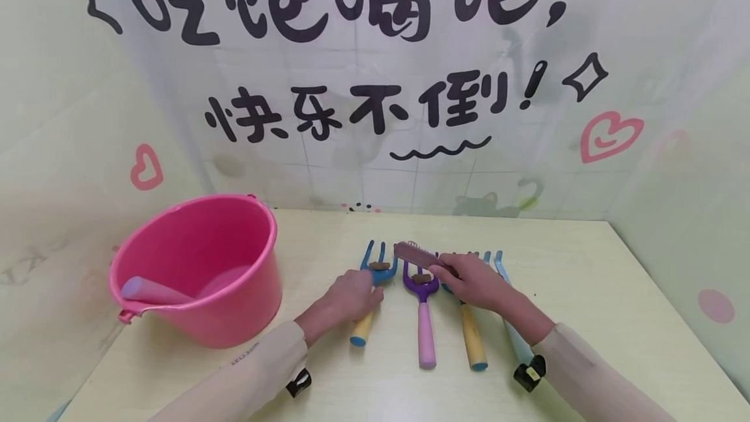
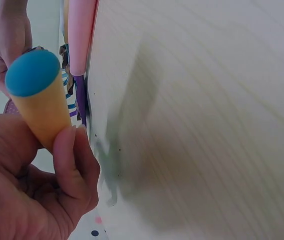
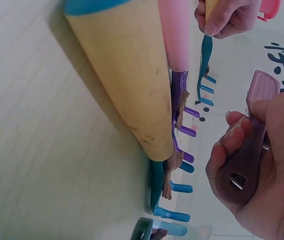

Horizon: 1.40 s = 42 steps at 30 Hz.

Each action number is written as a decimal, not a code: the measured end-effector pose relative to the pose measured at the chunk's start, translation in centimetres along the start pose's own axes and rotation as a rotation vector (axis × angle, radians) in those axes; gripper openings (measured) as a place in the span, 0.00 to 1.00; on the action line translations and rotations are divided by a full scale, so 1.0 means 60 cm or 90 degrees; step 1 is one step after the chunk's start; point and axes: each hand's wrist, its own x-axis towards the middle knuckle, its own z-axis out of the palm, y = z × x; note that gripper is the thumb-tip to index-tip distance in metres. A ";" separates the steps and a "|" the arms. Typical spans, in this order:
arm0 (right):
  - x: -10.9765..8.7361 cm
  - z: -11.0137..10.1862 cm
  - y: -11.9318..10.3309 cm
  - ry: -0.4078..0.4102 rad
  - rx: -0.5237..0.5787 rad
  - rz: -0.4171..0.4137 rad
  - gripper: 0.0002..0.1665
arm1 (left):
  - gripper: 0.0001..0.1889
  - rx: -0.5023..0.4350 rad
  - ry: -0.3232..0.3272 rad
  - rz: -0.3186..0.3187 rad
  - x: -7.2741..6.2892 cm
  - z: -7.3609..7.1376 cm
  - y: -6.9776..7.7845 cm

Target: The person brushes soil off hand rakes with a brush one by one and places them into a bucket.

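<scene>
Over the desk [image 1: 633, 292], our left grip [image 1: 349, 296] pinches a blue yellow-handled fork [image 1: 385, 275]; right grip [image 1: 477, 281], a mauve paddle-shaped brush [image 1: 416, 254]. Probably light, stiff; hold handles [image 1: 362, 327].

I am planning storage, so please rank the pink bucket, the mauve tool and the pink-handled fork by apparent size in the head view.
Largest first:
1. Pink bucket
2. Pink-handled fork
3. Mauve tool, partly covered by the right hand

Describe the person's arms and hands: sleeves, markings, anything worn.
Left hand and right hand: gloveless. Left sleeve and right sleeve: long, pale cream; small dark lettering on the left. Left wrist device: black. Right wrist device: black with a yellowish patch.
</scene>
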 end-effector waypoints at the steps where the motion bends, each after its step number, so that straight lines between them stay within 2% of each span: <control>1: 0.000 0.000 0.000 0.000 0.000 0.001 0.16 | 0.21 -0.003 0.000 -0.002 0.000 -0.001 0.000; 9: 0.001 -0.002 -0.001 0.003 0.004 -0.003 0.15 | 0.16 -0.058 0.031 -0.006 -0.001 -0.003 -0.003; 12: 0.002 -0.002 -0.001 0.002 0.009 -0.002 0.16 | 0.18 -0.081 0.030 -0.006 -0.003 -0.003 -0.006; 21: 0.005 -0.005 -0.004 0.010 0.021 -0.011 0.17 | 0.16 -0.165 0.065 0.010 -0.007 -0.001 -0.020; 31: 0.021 -0.006 -0.019 0.026 0.048 -0.048 0.16 | 0.16 -0.240 0.053 0.015 -0.015 0.002 -0.027; 36: 0.035 -0.002 -0.032 0.006 0.050 -0.038 0.17 | 0.15 -0.279 0.055 0.012 -0.023 0.005 -0.023; 42: 0.051 0.006 -0.037 -0.014 0.040 -0.039 0.17 | 0.14 -0.298 0.068 0.015 -0.030 0.004 -0.022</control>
